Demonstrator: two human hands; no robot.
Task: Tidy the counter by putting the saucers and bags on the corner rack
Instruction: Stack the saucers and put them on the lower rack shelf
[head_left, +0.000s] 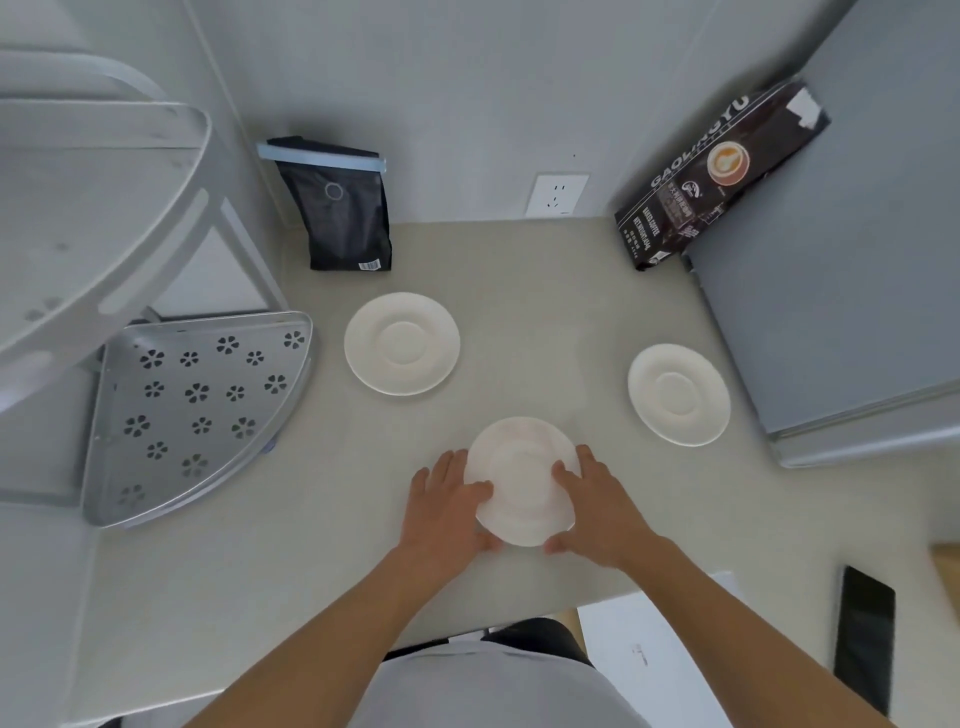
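Both hands, left hand and right hand, grip the near saucer by its edges over the beige surface. A dark bag leaning at right reads "GAOLINGYU" and "BAKED COFFEE".

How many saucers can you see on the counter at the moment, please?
3. One saucer is nearest the person, held between the left hand and right hand. One lies beside the rack. One lies at the right. None seems hidden.
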